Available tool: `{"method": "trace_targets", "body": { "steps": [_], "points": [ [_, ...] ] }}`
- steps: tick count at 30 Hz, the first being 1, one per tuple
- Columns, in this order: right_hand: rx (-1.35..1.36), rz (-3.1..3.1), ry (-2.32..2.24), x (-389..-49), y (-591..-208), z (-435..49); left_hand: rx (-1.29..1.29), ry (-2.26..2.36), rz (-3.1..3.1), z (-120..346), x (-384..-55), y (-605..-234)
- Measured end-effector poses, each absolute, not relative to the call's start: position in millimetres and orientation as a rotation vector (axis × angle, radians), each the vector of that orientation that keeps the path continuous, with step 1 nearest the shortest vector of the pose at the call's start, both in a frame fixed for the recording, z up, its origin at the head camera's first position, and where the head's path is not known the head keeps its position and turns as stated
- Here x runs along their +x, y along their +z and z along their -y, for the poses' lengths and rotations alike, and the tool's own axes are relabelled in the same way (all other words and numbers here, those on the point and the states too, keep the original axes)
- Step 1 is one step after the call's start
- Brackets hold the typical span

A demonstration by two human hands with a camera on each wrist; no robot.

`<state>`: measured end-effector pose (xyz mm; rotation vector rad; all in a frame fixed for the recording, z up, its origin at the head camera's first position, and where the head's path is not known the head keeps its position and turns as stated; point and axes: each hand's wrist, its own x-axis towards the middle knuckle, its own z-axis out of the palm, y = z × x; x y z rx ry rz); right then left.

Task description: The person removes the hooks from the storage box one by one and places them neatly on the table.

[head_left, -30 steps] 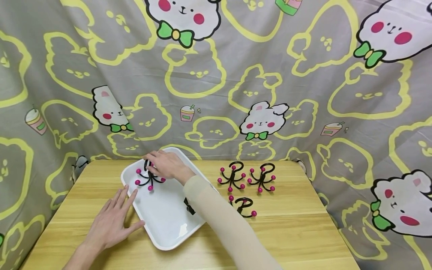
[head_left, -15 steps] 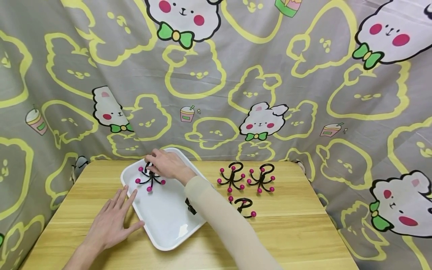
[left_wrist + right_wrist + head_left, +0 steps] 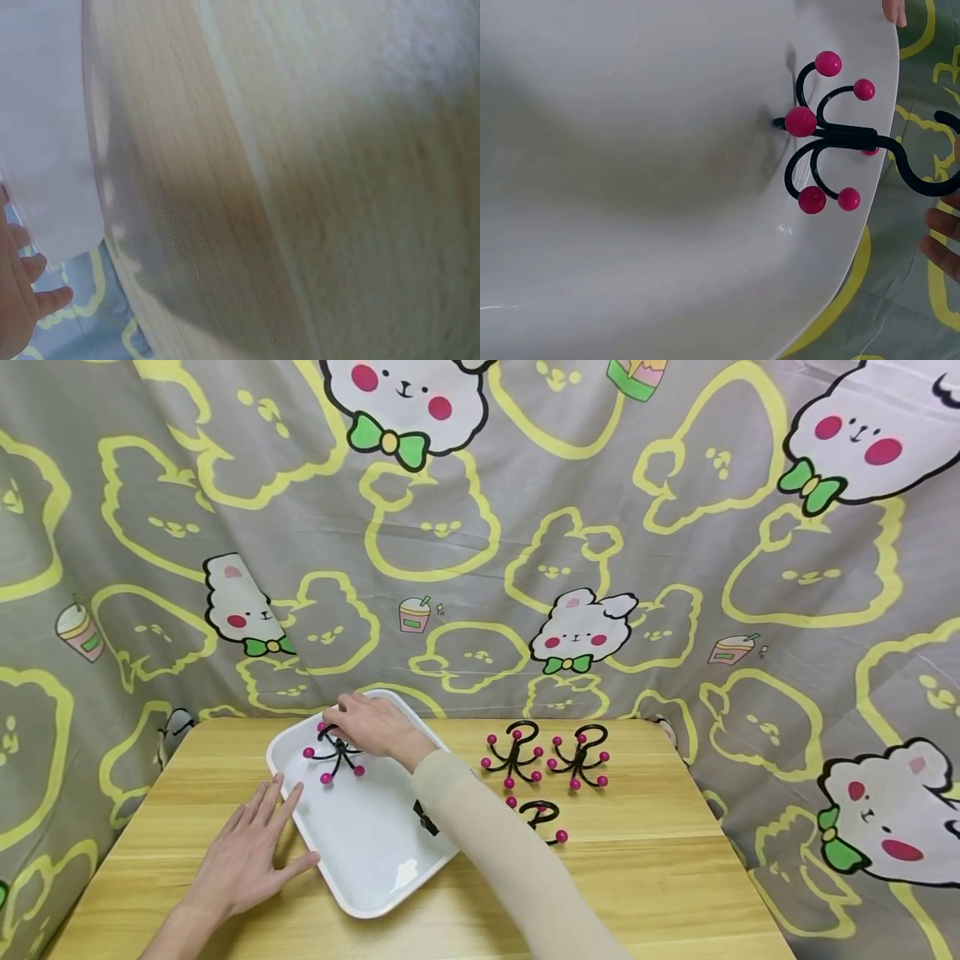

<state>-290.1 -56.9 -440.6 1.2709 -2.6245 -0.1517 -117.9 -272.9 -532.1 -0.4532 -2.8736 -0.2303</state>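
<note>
Over the far left end of a white tray (image 3: pixel 360 852), my right hand (image 3: pixel 375 727) pinches the curved top of a black multi-arm hook (image 3: pixel 844 139) with pink ball tips. The hook's arms spread downward inside the tray; whether its lower end touches the bottom I cannot tell. My left hand (image 3: pixel 247 852) lies beside the tray's left side, fingers spread and fairly straight, fingertips at the rim. In the left wrist view only part of that hand (image 3: pixel 19 292) shows, against the tray's outer wall (image 3: pixel 49 127).
Right of the tray on the wooden table (image 3: pixel 645 877) stand two similar hooks (image 3: pixel 512 760) (image 3: pixel 579 762). Nearer lies a third hook (image 3: pixel 542 814), partly behind my right sleeve. A black piece (image 3: pixel 425 818) in the tray is mostly hidden by that sleeve. A patterned curtain (image 3: pixel 450 527) surrounds the table.
The hook in my right hand has turned a little, its pink balls shifting around its stem. My right hand has barely moved, and my left hand stays at the tray's rim.
</note>
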Motion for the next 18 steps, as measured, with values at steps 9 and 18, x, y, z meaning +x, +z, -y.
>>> {"method": "trace_targets", "body": {
  "steps": [9,18],
  "points": [
    [1.254,2.623,-0.206,-288.7,-437.1,51.3,-0.455,-0.232,2.868,272.6,-117.4,-531.5],
    [1.249,2.636,-0.229,-283.4,-426.2,43.5,-0.454,-0.239,2.859,273.0,-116.8,-532.8]
  ]
}}
